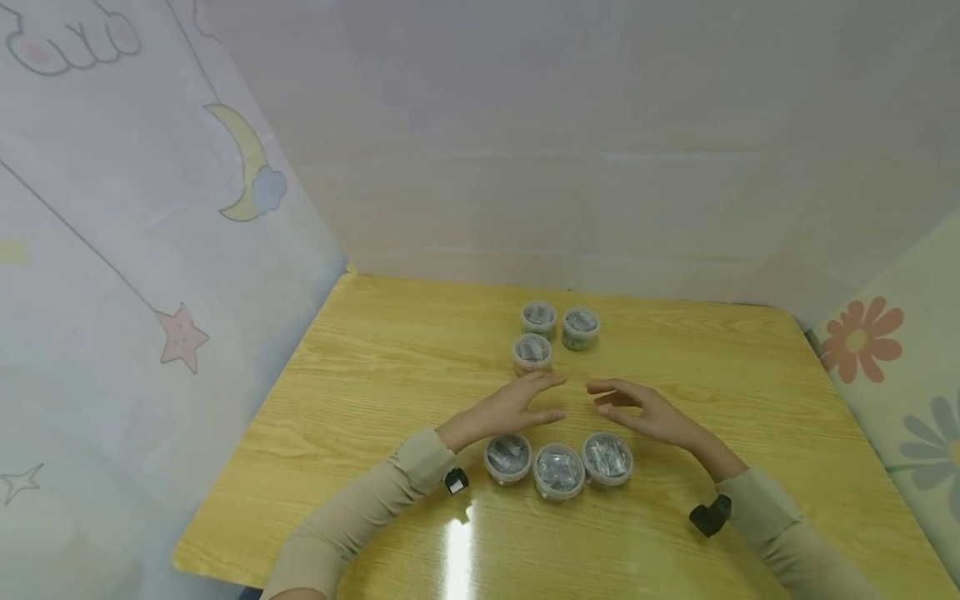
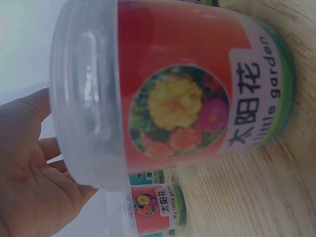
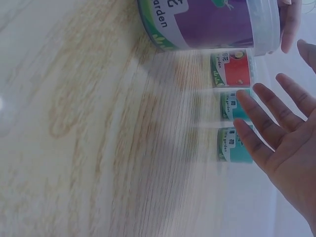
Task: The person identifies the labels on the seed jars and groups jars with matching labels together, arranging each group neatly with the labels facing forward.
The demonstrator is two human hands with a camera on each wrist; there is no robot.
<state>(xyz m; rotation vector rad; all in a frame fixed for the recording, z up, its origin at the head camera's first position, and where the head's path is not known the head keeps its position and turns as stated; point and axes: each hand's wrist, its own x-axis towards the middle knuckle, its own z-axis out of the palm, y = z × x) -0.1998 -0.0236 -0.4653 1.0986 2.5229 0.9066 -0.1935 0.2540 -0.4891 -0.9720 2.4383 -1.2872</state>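
My left hand (image 1: 513, 406) is held over the middle of the table, fingers extended and nothing in its grasp. Facing it, my right hand (image 1: 647, 414) also has its fingers spread and holds nothing. Below the hands, three lidded plastic cups form a front group: a left cup (image 1: 507, 459), a middle cup (image 1: 558, 472) and a right cup (image 1: 607, 458). Close up in the left wrist view is a cup with a red flower label (image 2: 173, 98). A purple-labelled cup (image 3: 217, 22) shows large at the top of the right wrist view.
Farther back stand a red-labelled cup (image 1: 532, 353) and two teal-labelled cups, one at left (image 1: 538, 317) and one at right (image 1: 581, 328). They sit on a yellow wood-grain table (image 1: 360, 375). A pale wall covering (image 1: 525, 167) rises behind the table.
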